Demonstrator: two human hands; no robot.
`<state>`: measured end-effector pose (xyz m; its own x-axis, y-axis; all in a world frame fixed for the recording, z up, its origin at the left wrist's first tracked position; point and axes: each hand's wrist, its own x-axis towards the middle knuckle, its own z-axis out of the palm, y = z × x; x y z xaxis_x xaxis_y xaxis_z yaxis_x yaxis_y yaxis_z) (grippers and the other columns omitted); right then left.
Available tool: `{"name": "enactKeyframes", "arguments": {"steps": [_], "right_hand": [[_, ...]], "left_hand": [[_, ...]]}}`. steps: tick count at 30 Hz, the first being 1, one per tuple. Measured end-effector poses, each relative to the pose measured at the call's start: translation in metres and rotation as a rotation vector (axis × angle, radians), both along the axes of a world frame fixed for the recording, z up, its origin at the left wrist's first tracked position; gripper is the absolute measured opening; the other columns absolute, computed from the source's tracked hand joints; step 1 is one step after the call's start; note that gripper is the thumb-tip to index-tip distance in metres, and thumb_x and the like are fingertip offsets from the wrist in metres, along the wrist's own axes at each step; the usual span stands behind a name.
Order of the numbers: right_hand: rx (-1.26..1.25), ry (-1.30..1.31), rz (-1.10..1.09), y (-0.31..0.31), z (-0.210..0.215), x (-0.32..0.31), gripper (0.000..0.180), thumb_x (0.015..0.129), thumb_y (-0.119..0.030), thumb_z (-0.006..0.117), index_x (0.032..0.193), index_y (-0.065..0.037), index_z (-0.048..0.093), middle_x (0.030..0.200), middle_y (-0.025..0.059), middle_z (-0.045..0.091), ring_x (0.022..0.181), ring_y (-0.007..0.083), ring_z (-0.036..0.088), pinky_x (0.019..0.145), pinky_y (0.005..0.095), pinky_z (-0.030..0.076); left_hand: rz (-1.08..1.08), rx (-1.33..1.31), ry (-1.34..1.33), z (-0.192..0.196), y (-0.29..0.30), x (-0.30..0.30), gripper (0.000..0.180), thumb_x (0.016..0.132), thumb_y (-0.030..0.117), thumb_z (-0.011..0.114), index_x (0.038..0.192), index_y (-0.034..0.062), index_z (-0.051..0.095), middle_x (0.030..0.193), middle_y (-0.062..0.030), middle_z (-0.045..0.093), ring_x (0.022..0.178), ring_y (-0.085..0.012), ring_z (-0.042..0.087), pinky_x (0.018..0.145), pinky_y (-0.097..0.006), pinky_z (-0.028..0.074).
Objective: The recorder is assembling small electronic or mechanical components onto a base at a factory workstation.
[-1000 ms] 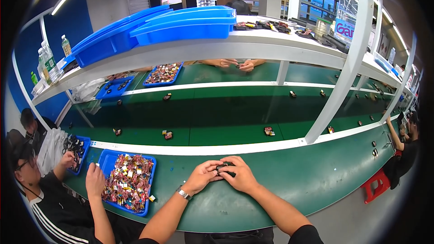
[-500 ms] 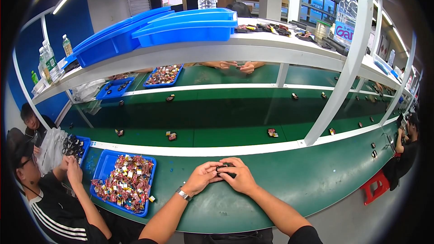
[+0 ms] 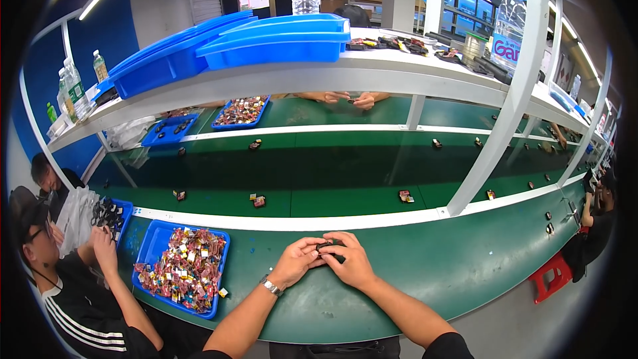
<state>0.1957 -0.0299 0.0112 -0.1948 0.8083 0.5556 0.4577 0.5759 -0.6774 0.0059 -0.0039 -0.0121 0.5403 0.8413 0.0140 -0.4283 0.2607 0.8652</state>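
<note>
- Holding a small dark part (image 3: 330,247) between both hands, just right of the blue tray (image 3: 154,247) of mixed red and yellow pieces.
- Left hand (image 3: 297,261) curled, fingers together and pinched on the part's left end; silver wristwatch (image 3: 270,286) on that wrist.
- Right hand (image 3: 352,262) arched over the part, thumb and fingers closed on its right end and top.
- Both forearms rising from the lower edge and meeting at the middle, wrists resting on or just above the green bench (image 3: 425,272); cannot tell which.
- Judged as mid-work: part in the fingers, not yet set down; whether joined or complete cannot be told, too small and mostly covered.
- Beyond the tray, on the green conveyor belt (image 3: 332,179), several like small parts lying well apart, likely finished pieces.
- Tray looking well filled, so plenty seemingly left.
- Left of the tray, a co-worker's hand (image 3: 104,242) raised beside it.
</note>
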Motion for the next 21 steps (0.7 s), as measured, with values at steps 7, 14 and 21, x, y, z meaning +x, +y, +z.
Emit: {"name": "enactKeyframes", "arguments": {"steps": [7, 14, 21], "right_hand": [[-0.018, 0.032, 0.027, -0.0009, 0.0010, 0.0021, 0.021, 0.078, -0.005, 0.072, 0.099, -0.010, 0.074, 0.122, 0.0074, 0.063, 0.117, 0.0282, 0.055, 0.093, 0.0375, 0.050], [-0.056, 0.012, 0.072, -0.0004, 0.0013, -0.0021, 0.026, 0.080, -0.006, 0.072, 0.105, -0.010, 0.072, 0.128, 0.0074, 0.060, 0.121, 0.0302, 0.053, 0.098, 0.0399, 0.047], [-0.016, -0.081, 0.026, -0.0024, 0.0052, 0.0005, 0.024, 0.081, -0.005, 0.070, 0.105, -0.008, 0.069, 0.125, 0.0088, 0.059, 0.118, 0.0303, 0.054, 0.095, 0.0394, 0.049]], "left_hand": [[-0.031, -0.036, -0.046, 0.0003, -0.0002, 0.0001, 0.031, 0.101, 0.006, 0.050, 0.131, -0.0013, 0.049, 0.129, -0.0137, 0.057, 0.118, -0.0217, 0.058, 0.102, -0.039, 0.051], [0.053, -0.031, -0.002, -0.0023, -0.0008, -0.0002, 0.030, 0.100, 0.006, 0.051, 0.129, -0.0010, 0.050, 0.130, -0.0152, 0.057, 0.117, -0.0233, 0.060, 0.100, -0.039, 0.053], [0.114, -0.032, 0.042, 0.0036, -0.0079, 0.0073, 0.031, 0.101, 0.006, 0.047, 0.131, -0.0021, 0.048, 0.127, -0.0138, 0.058, 0.116, -0.0224, 0.060, 0.100, -0.040, 0.053]]}}
